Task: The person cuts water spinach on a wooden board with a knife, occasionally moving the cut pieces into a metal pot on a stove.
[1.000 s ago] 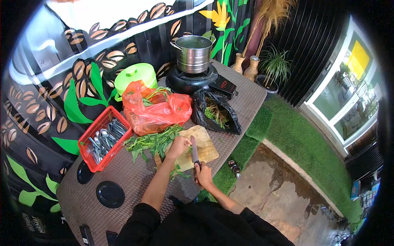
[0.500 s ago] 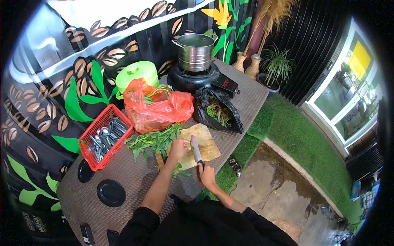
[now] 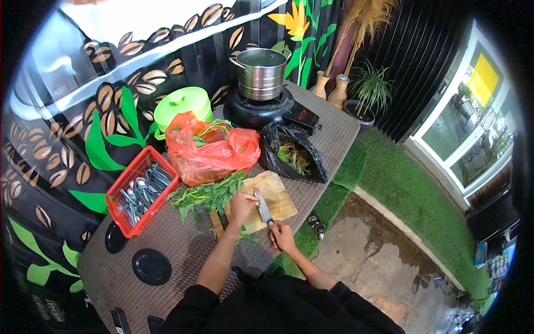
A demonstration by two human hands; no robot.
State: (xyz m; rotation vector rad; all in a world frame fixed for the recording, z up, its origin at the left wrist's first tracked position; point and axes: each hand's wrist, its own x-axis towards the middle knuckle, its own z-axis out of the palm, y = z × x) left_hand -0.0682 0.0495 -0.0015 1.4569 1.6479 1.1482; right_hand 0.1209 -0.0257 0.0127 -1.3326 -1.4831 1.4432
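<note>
My right hand is wrapped round the dark handle of a kitchen knife, its blade lying across the wooden cutting board. Close by the blade, my left hand is closed, with a bit of green stem showing at its fingertips. A heap of long-stemmed leafy greens lies at the board's left edge, partly on the table. Some loose leaves are under my left wrist.
Behind the board stand a red plastic bag with greens and a black bag of trimmings. A pot sits on a stove. To the left are a red basket of cutlery, a green lidded container and a black plate.
The knife's tip has shifted left and down, closer to my left hand's fingertips. My right hand has turned slightly with the handle, and the whole view has tilted a little.
</note>
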